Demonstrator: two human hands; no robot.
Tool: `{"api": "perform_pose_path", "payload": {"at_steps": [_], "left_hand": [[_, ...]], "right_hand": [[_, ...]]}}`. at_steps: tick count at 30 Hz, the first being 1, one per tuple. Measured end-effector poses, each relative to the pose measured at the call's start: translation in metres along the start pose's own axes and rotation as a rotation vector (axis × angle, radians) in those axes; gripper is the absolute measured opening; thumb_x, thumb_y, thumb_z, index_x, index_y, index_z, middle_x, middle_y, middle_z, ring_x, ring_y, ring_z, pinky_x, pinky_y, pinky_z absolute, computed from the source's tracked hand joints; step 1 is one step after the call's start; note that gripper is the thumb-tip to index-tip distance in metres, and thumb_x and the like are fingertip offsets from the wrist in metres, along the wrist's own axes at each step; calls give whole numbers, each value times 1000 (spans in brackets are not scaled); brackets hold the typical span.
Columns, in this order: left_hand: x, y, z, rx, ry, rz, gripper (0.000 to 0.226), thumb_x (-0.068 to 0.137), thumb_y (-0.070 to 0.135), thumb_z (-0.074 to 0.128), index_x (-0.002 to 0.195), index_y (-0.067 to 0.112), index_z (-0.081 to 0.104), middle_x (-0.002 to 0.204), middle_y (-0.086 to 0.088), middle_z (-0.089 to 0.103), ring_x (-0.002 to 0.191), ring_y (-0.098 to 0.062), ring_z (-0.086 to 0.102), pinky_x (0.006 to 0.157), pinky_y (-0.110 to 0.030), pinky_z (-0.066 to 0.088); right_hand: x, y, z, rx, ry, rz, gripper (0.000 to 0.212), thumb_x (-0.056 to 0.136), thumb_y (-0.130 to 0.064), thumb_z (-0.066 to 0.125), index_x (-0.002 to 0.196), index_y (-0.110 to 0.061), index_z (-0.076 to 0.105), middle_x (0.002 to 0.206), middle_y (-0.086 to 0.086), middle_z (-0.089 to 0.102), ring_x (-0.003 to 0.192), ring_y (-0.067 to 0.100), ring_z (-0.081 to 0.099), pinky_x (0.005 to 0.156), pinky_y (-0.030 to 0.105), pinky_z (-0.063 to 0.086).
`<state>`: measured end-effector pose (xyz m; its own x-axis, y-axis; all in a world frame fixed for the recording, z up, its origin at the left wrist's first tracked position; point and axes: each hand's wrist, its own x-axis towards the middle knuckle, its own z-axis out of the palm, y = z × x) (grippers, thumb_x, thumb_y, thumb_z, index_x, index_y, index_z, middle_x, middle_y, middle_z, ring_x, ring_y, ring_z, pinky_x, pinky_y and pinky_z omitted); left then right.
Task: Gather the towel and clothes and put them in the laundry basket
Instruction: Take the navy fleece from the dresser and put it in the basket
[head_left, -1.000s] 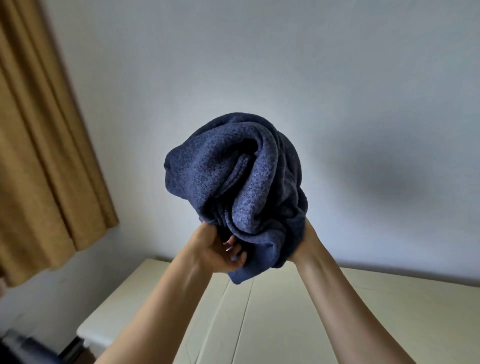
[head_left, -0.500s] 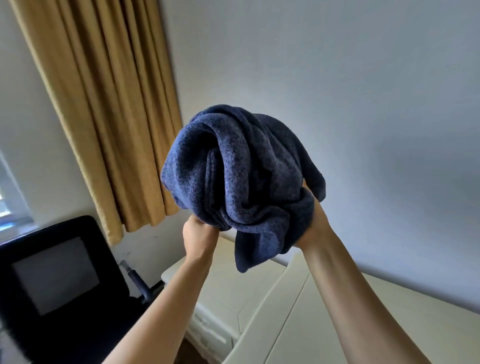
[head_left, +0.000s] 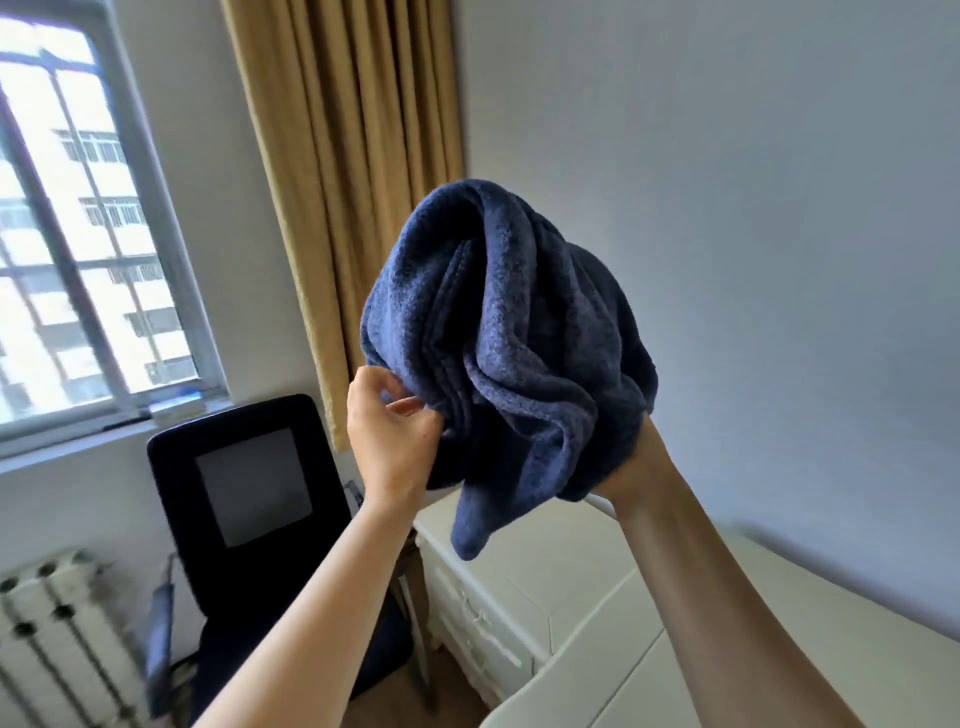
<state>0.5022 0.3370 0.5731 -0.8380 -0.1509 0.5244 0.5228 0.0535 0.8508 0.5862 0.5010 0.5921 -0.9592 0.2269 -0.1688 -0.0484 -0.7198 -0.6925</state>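
Note:
A bunched dark blue towel (head_left: 509, 343) is held up in the air in front of me, over the left end of a cream desk. My left hand (head_left: 389, 431) pinches its lower left folds with the fingertips. Most of my right hand (head_left: 641, 457) is buried under the towel's right side, gripping it from below. One corner of the towel hangs down between my forearms. No laundry basket or other clothes are in view.
A cream desk (head_left: 779, 623) with a drawer unit (head_left: 483, 618) stands below and to the right. A black office chair (head_left: 249, 499) sits left of it, with a white radiator (head_left: 57, 639) at bottom left. Behind are a window (head_left: 78, 234) and mustard curtain (head_left: 353, 171).
My view has swung to the left, bringing the chair, window and radiator into sight. The towel stays raised in both hands, and my left hand has shifted from a fist to a fingertip pinch.

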Motion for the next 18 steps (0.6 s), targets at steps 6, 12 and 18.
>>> {"api": "perform_pose_path", "payload": {"at_steps": [6, 12, 18], "left_hand": [[16, 22, -65, -588, -354, -385, 30, 88, 40, 40, 76, 24, 62, 65, 8, 63, 60, -11, 57, 63, -25, 48], [50, 6, -120, -431, -391, -594, 112, 50, 82, 64, 143, 28, 35, 135, -5, 58, 101, -13, 65, 64, -28, 57], [79, -33, -203, -325, -99, -638, 86, 74, 37, 77, 141, 28, 25, 88, 0, 62, 48, 3, 63, 40, -16, 46]], "right_hand": [[21, 30, 42, -25, -192, 12, 44, 99, -34, 40, 73, -9, 66, 62, 12, 69, 46, 24, 66, 45, 32, 52], [66, 95, 88, -306, -111, -85, 31, 92, -44, 50, 101, -17, 63, 85, 1, 71, 73, 19, 66, 58, 33, 56], [93, 182, 166, -381, -160, -11, 66, 76, -58, 64, 128, -18, 56, 118, 5, 69, 100, 21, 66, 70, 32, 54]]}}
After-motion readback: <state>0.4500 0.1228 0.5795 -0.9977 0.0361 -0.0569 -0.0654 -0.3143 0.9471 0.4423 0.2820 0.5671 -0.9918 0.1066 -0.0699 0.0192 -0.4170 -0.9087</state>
